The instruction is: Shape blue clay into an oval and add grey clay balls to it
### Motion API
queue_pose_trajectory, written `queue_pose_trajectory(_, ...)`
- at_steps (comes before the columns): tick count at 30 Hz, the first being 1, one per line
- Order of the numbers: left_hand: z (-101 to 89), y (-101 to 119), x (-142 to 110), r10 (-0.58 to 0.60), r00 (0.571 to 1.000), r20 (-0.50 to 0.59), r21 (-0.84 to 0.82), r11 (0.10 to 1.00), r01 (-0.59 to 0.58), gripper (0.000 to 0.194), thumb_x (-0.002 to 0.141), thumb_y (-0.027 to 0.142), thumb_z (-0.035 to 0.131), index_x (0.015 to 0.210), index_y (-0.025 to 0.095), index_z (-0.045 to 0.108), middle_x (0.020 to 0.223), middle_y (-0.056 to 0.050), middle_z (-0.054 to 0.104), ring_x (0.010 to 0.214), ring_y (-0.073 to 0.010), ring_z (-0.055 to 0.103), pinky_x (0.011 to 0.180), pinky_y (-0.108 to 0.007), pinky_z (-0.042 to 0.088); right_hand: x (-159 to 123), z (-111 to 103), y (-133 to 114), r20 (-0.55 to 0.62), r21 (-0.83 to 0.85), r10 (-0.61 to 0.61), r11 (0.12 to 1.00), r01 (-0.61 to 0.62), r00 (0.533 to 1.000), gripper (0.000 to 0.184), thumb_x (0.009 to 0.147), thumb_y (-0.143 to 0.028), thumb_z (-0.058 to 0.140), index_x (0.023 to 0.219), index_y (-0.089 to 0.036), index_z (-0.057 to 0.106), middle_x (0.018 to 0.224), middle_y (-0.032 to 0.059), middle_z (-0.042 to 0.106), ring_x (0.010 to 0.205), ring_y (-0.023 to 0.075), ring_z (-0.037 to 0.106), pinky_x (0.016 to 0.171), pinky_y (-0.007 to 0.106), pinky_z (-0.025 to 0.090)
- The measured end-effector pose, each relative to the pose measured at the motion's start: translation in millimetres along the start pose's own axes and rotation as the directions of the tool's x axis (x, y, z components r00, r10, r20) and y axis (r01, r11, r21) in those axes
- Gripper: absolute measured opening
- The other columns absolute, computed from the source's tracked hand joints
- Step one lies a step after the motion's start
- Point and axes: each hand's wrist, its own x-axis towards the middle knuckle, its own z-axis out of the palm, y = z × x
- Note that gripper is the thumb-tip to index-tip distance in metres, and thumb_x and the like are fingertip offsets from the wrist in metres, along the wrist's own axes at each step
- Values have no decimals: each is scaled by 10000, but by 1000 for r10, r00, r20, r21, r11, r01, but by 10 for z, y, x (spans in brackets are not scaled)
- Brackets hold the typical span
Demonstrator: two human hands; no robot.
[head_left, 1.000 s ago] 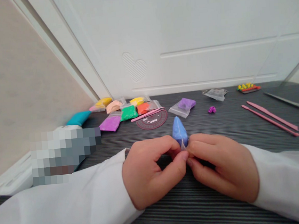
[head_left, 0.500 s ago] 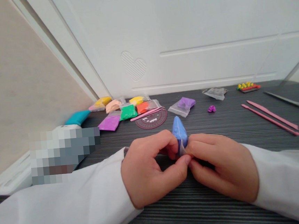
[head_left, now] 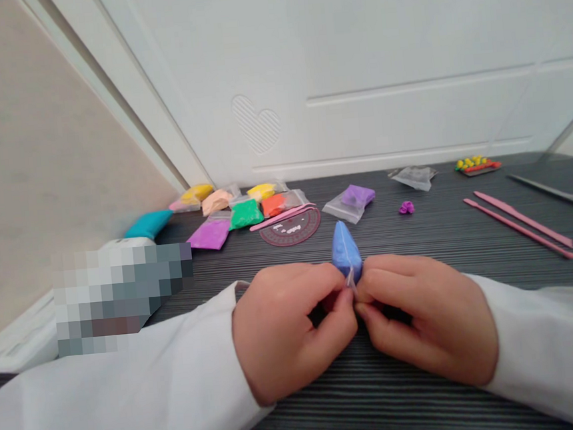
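Observation:
A small clear bag of blue clay (head_left: pixel 345 250) stands on end on the dark striped table (head_left: pixel 419 243), just beyond my knuckles. My left hand (head_left: pixel 289 328) and my right hand (head_left: pixel 429 319) meet at its near end, both with fingers curled. Each pinches the bag's clear plastic edge between thumb and forefinger. White sleeves cover both my forearms.
Several bags of coloured clay (head_left: pixel 246 213) lie at the back left beside a dark red protractor (head_left: pixel 292 228). A purple clay bag (head_left: pixel 351 201), a small purple lump (head_left: pixel 405 208) and two pink modelling sticks (head_left: pixel 521 224) lie further right. A white panelled door (head_left: pixel 354 68) stands behind.
My left thumb and fingers have shifted slightly on the bag's edge. The blue bag stays upright in the same spot.

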Motion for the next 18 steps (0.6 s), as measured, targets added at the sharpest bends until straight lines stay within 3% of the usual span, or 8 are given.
queue_pose_trajectory(2, 15, -13, -4, 39, 999, 25, 44, 998, -40, 232, 833, 189, 435, 612, 170, 501, 560, 37, 494, 521, -84, 438, 510, -223, 304, -2, 2, -21, -16, -67, 19, 998, -20, 1000, 139, 796, -150, 464, 663, -168, 500, 650, -25, 478, 597, 90, 407, 555, 239, 302)
queue_pose_trajectory(8, 46, -34, 14, 89, 992, 92, -48, 995, -84, 251, 873, 176, 358, 667, 162, 501, 641, 6, 506, 620, -108, 452, 580, -228, 348, -10, 16, -57, -26, -303, 25, 952, -31, 999, 189, 821, -206, 449, 663, -184, 551, 650, 4, 531, 609, 149, 435, 603, 326, 292)
queue_pose_trajectory(14, 31, -42, 34, 135, 988, 76, -3, 991, -135, 197, 777, 125, 434, 586, 169, 414, 575, 23, 433, 582, -105, 400, 539, -227, 306, 5, 30, -17, -7, -285, -45, 958, 41, 999, 213, 811, -178, 448, 612, -172, 524, 616, 15, 504, 622, 159, 419, 627, 333, 318)
queue_pose_trajectory(18, 23, -98, 31, 137, 990, 42, -6, 991, -137, 219, 765, 109, 427, 559, 168, 386, 557, 27, 408, 554, -95, 374, 515, -224, 285, 17, 9, 35, -51, -164, -10, 986, 1, 999, 187, 783, -146, 453, 600, -162, 489, 662, 41, 538, 701, 163, 469, 678, 303, 366)
